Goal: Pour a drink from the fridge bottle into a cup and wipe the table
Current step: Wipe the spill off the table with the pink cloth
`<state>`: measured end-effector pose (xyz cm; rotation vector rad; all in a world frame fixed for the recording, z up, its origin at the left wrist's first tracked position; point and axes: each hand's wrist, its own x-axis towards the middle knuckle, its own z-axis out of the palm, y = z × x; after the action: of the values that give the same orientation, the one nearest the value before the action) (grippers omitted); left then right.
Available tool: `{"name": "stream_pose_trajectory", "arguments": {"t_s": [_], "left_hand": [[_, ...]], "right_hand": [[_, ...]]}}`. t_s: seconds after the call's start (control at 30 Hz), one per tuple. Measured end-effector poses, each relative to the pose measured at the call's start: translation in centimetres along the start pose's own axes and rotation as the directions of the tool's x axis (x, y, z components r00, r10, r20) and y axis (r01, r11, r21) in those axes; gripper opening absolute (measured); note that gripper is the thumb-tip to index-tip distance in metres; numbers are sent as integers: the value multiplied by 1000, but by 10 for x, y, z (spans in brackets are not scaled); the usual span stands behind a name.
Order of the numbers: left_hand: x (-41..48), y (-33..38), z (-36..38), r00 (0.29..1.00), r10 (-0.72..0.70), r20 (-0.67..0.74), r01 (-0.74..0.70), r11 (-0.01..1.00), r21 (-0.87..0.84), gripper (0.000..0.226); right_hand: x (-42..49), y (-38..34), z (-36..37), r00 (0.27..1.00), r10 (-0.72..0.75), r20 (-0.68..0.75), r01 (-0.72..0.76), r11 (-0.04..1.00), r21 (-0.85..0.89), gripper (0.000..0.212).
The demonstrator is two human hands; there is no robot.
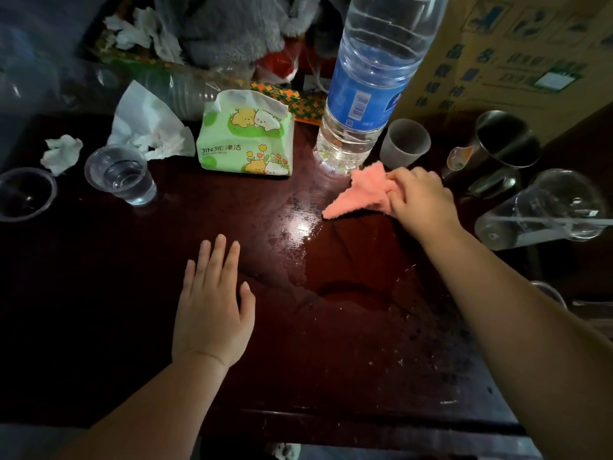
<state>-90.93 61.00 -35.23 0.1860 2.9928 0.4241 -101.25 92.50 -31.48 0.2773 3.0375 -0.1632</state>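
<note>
A tall clear water bottle (pixel 368 78) with a blue label stands upright at the back of the dark wooden table (pixel 132 293). A clear plastic cup (pixel 121 175) with water in it stands at the left. My right hand (pixel 419 200) grips a pink cloth (pixel 361 194) and holds it on the tabletop just in front of the bottle. A wet patch (pixel 351 290) shines on the wood below the cloth. My left hand (pixel 212 303) lies flat on the table with straight fingers, holding nothing.
A green tissue pack (pixel 245 137) and crumpled tissues (pixel 63 154) lie at the back left, with an empty clear cup (pixel 25 194) at the far left. A small frosted cup (pixel 403 144), a metal cup (pixel 501 141) and a glass pitcher (pixel 544 210) crowd the right. A cardboard box (pixel 517 58) stands behind.
</note>
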Motion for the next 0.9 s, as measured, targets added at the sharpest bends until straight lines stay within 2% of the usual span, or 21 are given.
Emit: {"name": "stream_pose_trajectory", "arguments": {"t_s": [0.13,0.23,0.43,0.57,0.67,0.73,0.8,0.87,0.9], "left_hand": [[0,1,-1,1000,-5,9,5,1000,-6,57],[0,2,-2,1000,-2,4,2,1000,-11,57],[-1,1,-1,1000,6,-9,-7,1000,-20,60],[-1,2,-2,1000,2,-11,-2,1000,-25,55],[-1,2,-2,1000,2,-12,-2,1000,-22,57],[0,1,-1,1000,4,-14,-5,1000,-14,61],[0,2,-1,1000,9,-13,-9,1000,-11,62],[-1,2,-3,1000,8,-15,-8,1000,-18,63],[-1,3,-3,1000,6,-14,-6,1000,-21,64]], "right_hand": [[-19,0,3,990,134,-47,-134,991,-11,34],[-33,2,6,979,182,-91,-186,982,-38,32],[-55,1,11,949,289,-128,-289,957,21,29],[-67,-2,13,928,355,-112,-348,934,76,34],[-72,-1,10,938,337,-83,-331,941,78,40],[-73,5,6,955,230,-188,-207,969,137,39],[-71,14,2,954,-38,-296,67,994,89,40],[-62,23,5,918,-321,-233,341,938,54,44],[-57,24,8,910,-386,-153,402,911,92,47]]}}
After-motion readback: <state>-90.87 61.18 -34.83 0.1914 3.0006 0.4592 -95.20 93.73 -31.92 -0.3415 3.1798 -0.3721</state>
